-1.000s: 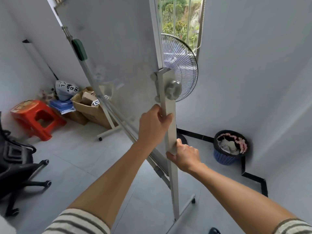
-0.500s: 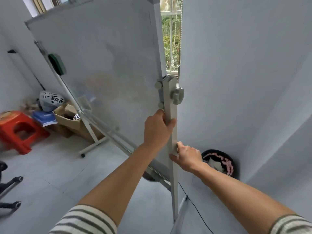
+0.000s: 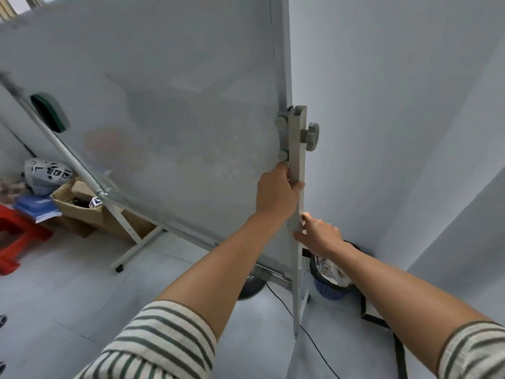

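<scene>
A large whiteboard (image 3: 164,119) on a wheeled stand fills the upper left of the view. Its grey upright post (image 3: 297,149) stands close to the wall at the right and carries a round knob (image 3: 311,136). My left hand (image 3: 276,195) grips the post just below the lower bolt. Lower down, my right hand (image 3: 319,236) holds the same post from the right side, fingers curled round its edge. A green eraser (image 3: 49,112) sticks to the board at the left.
A blue waste basket (image 3: 330,283) stands by the wall behind the post, beside a dark fan base (image 3: 251,287) with a black cable. Cardboard boxes (image 3: 82,209), a printed bag (image 3: 46,173) and a red stool (image 3: 16,236) sit at the left. The stand's wheeled foot (image 3: 131,253) rests on grey tiles.
The board and its post have swung toward the right wall, now hiding the window and the fan's head. Both hands stay on the post.
</scene>
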Action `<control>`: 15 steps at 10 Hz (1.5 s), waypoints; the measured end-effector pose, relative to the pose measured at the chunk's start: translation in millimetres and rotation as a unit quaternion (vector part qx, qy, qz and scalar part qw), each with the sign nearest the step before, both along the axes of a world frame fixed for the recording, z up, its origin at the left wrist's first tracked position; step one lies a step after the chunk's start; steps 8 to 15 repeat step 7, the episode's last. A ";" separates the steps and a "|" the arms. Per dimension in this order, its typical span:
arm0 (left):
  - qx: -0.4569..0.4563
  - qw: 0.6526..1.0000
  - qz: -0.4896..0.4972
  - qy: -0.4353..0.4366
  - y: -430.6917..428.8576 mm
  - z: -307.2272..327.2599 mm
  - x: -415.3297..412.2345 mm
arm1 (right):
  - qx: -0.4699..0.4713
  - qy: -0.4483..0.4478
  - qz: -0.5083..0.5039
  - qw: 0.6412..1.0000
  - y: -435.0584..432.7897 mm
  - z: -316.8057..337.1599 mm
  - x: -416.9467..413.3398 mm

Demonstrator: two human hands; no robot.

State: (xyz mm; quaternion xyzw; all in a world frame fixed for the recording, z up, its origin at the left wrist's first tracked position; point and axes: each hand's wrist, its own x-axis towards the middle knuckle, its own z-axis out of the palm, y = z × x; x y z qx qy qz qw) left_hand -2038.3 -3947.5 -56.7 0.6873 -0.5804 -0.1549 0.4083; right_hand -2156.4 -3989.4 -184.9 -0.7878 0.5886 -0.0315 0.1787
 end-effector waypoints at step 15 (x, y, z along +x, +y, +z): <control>0.163 0.961 -0.222 -0.027 32.1 -70.0 196.9 | -0.034 -0.049 -0.218 0.974 73.5 56.5 62.7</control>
